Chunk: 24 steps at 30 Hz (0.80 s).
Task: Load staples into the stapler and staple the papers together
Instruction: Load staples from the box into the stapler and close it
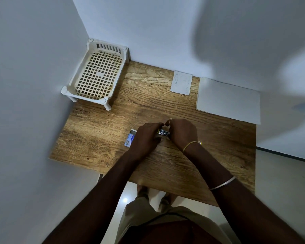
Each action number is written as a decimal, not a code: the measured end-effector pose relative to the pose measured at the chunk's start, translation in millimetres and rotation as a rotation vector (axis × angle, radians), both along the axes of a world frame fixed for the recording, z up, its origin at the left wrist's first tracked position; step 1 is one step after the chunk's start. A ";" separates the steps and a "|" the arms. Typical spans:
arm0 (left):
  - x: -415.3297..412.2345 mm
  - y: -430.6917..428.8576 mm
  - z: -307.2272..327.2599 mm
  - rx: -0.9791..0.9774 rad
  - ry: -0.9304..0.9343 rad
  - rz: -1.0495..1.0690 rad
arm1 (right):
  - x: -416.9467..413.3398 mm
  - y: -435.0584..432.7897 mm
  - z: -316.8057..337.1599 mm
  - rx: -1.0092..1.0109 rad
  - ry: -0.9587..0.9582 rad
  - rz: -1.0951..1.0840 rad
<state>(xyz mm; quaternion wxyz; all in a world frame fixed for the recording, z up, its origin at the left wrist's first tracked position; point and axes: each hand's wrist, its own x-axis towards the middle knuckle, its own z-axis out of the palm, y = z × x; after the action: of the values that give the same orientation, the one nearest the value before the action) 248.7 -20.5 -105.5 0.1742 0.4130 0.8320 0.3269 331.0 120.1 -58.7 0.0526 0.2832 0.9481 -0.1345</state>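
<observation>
Left grip [146, 136] and right grip [182, 132] both pinch the stapler [164, 132] over the surface [95, 138]. Best hold the base steady and seat the staples squarely.

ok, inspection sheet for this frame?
Surface: wooden table, bare woodgrain top.
Job's things: stapler held just above the table between both hands; small box, blue and white, probably staples, partly hidden by the left hand; paper stack at the far right; small sheet lying by the back wall.
Clutter: white lattice rack in the far left corner.
Hands: left hand and right hand both grip the stapler.
Cables: nothing seen.
Surroundings: white walls, pale floor.
</observation>
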 end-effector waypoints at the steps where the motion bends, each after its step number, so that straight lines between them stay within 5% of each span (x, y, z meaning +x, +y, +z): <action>1: -0.1 0.1 -0.5 -0.002 -0.001 0.001 | 0.3 0.1 0.5 0.006 -0.002 0.000; 24: -1.0 1.1 -5.2 -0.044 0.009 0.005 | 14.8 0.5 12.8 0.059 -0.004 0.029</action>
<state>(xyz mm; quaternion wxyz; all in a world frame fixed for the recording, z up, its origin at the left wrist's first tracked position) 247.6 -19.3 -110.6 0.1787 0.4085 0.8408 0.3071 345.8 120.6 -46.0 0.0479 0.2711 0.9556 -0.1051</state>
